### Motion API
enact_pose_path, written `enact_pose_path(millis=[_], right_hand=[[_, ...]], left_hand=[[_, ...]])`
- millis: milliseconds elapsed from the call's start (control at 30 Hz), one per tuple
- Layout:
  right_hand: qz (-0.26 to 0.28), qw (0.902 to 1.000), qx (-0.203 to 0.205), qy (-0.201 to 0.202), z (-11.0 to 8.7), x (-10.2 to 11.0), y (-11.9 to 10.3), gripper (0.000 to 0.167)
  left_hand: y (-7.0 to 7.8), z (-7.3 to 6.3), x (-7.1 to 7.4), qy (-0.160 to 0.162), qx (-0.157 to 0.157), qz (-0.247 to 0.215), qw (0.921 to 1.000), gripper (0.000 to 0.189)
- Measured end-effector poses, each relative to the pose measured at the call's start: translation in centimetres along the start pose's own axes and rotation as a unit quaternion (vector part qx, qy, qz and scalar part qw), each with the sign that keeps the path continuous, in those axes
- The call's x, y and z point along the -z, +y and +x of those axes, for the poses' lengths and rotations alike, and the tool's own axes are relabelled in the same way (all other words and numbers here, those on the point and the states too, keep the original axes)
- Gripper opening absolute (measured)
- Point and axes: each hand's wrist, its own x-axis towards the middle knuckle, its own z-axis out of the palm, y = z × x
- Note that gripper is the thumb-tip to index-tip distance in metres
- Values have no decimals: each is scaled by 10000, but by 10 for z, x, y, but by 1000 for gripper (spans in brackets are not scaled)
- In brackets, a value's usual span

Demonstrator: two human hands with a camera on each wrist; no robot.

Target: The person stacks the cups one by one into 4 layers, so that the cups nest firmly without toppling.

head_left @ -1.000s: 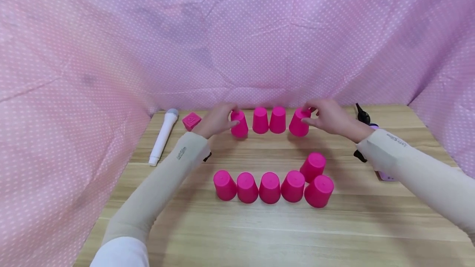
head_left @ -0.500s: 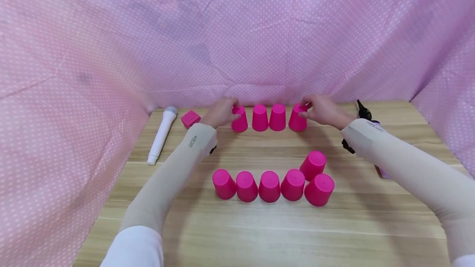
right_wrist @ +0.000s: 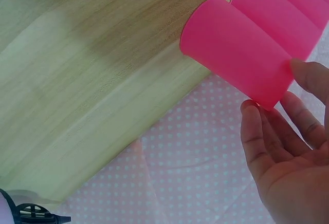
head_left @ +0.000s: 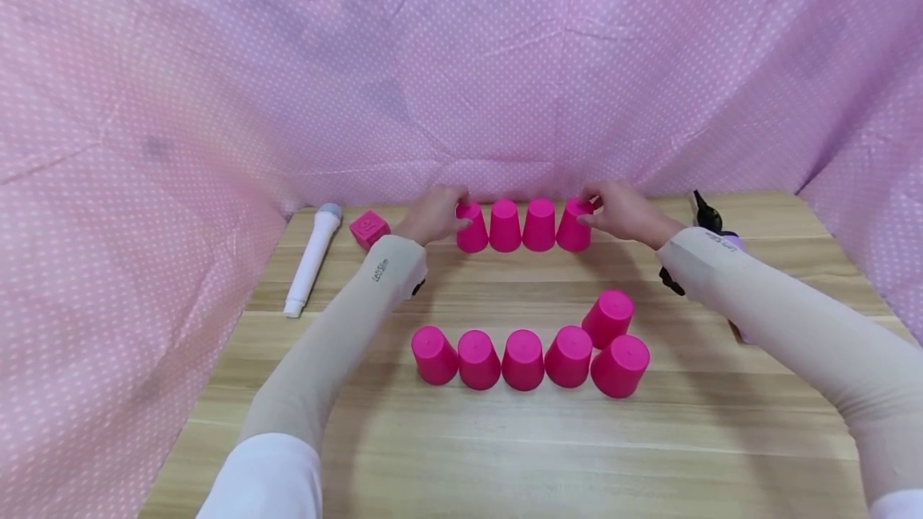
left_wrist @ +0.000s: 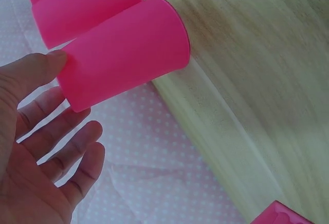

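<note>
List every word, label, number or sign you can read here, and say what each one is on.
"Let's Slim": on the left sleeve, small but just legible.
Right sleeve: lettering near the wrist, too slanted and blurred to read surely.
Pink cube: a raised mark on top, too unclear to read.
Pink cups: tiny marks on some tops, too small to read.

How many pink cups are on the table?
10: four cups in the back row, five cups in the front row, and one cup behind the front row's right end. Nested ones would be hidden.
</note>
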Motion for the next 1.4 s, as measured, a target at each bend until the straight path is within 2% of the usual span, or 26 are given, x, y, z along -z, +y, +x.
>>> enact_pose_path(millis=[167,300,433,633,767,833,933,1100,1200,1400], right_hand=[[28,10000,-90,13,-8,10,-6,32],[-158,9997,93,157,-22,22,-14,34],[-280,9980,456,327,-38,30,-19,31],[-399,9938,921,486,-62,30,-27,32],[-438,9866,1476,537,-80,26,-34,35],[-474,9802,1834,573,-90,23,-36,35],[-494,9741,2140,536,-104,19,-40,34],[-425,9773,2052,309,-130,15,-48,34],[-462,9789,1970,275,-142,11,-50,35],[-541,9803,1871,321,-152,-1,-47,43]], left_hand=[[-5,-11,10,58,-42,-270,9996,30],[-6,-28,23,167,-164,-94,9997,34],[-5,-46,31,296,-366,271,9985,34],[6,-76,31,503,-923,538,9930,36],[19,-100,32,439,-1225,483,9903,34],[24,-113,32,363,-1291,457,9899,33],[30,-135,33,289,-1345,443,9895,33],[33,-166,29,332,-1567,451,9860,32],[34,-182,24,257,-1480,403,9878,34],[33,-198,13,9,-1398,238,9899,34]])
